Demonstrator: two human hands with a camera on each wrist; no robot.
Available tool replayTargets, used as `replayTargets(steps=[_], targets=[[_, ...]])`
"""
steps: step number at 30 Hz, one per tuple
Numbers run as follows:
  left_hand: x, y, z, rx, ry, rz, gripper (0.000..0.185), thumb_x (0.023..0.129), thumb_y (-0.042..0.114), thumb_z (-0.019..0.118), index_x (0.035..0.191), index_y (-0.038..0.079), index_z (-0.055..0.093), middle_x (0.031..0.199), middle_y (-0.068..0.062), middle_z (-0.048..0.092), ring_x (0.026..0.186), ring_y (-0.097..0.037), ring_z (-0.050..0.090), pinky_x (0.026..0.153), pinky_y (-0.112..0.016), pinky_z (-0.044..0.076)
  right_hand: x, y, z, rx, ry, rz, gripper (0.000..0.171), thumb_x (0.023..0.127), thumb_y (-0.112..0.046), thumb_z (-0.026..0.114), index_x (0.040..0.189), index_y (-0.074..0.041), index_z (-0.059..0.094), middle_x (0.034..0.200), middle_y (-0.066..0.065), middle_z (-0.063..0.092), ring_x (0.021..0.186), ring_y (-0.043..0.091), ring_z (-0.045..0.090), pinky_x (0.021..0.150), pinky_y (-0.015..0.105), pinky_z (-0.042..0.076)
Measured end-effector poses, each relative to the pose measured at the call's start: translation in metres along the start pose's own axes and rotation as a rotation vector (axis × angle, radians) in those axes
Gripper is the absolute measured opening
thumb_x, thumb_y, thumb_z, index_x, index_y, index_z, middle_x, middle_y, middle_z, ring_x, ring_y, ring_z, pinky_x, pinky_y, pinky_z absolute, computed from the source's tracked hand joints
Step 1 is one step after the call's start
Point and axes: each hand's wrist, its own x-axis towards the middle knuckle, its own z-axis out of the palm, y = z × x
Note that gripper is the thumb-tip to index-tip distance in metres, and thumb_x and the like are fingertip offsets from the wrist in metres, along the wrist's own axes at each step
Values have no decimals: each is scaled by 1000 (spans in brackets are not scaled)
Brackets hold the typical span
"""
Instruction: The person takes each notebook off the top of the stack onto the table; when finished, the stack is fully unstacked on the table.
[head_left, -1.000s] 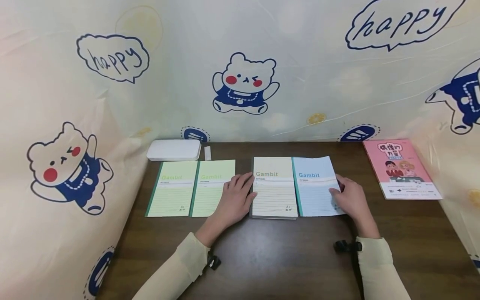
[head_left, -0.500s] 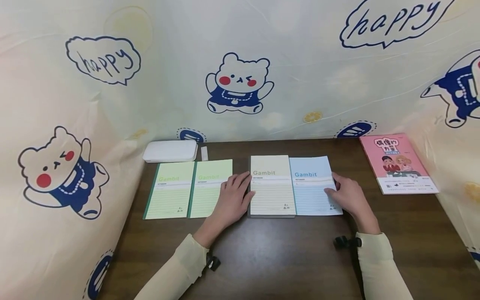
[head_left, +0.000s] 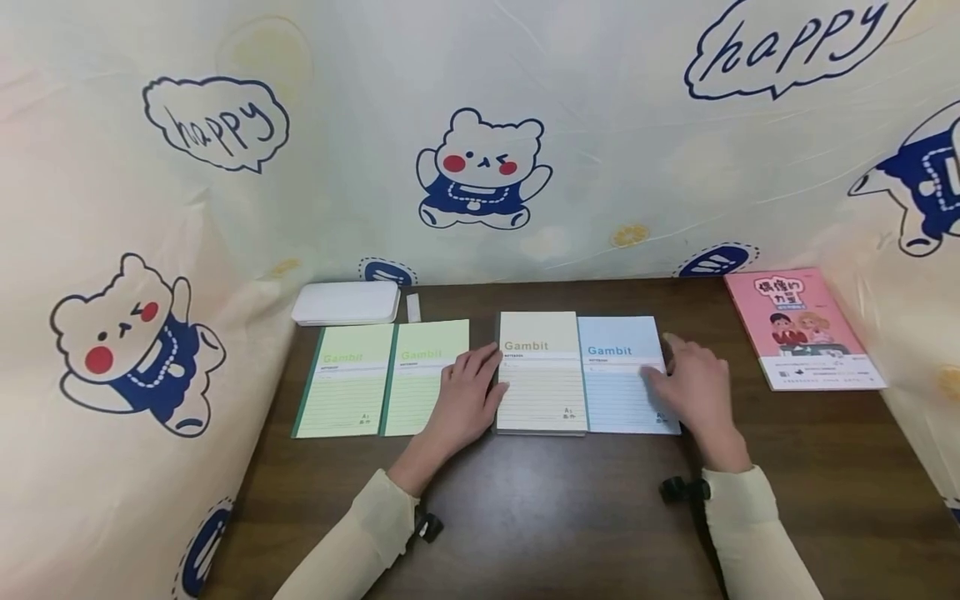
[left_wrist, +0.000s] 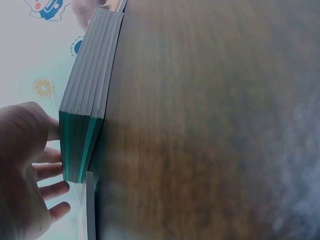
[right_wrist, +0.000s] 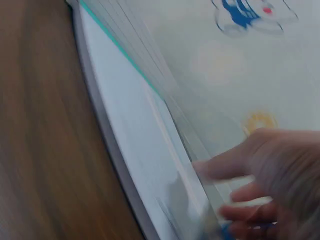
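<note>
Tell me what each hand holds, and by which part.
Nothing is gripped. The left hand rests flat against the beige notebook stack's spine edge; the right hand presses the blue notebook's right edge.

pink book (head_left: pixel 802 329), white case (head_left: pixel 346 302), two green notebooks (head_left: pixel 386 385), bear-print cloth (head_left: pixel 480 167)

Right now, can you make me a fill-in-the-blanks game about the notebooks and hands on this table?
The left hand rests beside the cream paper notebook stack, on its ____ edge.
The right hand touches the thin ____ notebook.
The word printed on the two light green notebooks is ____.
The book at the far right of the dark wooden table has a ____ cover.

Missing words: left, blue, Gambit, pink
</note>
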Motion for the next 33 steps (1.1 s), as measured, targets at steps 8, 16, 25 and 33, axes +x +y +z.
replayTargets(steps=[8, 16, 25, 33], targets=[[-1, -2, 3, -44, 9, 15, 57, 103, 43, 52, 152, 15, 45, 159, -2, 36, 142, -26, 33, 103, -53, 32, -23, -72, 50, 121, -23, -219, 72, 92, -61, 62, 134, -3, 63, 88, 7, 64, 84, 25, 54, 76, 45, 34], [-4, -3, -3, -44, -31, 73, 50, 107, 29, 47, 155, 16, 40, 161, 0, 35, 142, -26, 34, 104, -56, 32, -28, -79, 53, 149, 49, -187, 52, 95, -38, 68, 135, -4, 63, 116, 16, 71, 102, 33, 64, 83, 50, 40], [-2, -4, -2, -20, -15, 82, 51, 104, 28, 54, 153, 16, 43, 161, 3, 36, 145, -27, 32, 104, -56, 30, -14, -49, 22, 237, 44, -36, 52, 95, -26, 69, 139, -2, 58, 103, 19, 71, 83, 27, 60, 72, 46, 48], [-3, -4, 2, -25, -17, 81, 52, 104, 30, 52, 154, 17, 42, 162, 4, 35, 144, -27, 32, 104, -56, 30, -8, -1, -8, 224, 161, 32, 41, 92, -16, 71, 126, 6, 65, 66, 8, 48, 58, 24, 42, 54, 35, 30]])
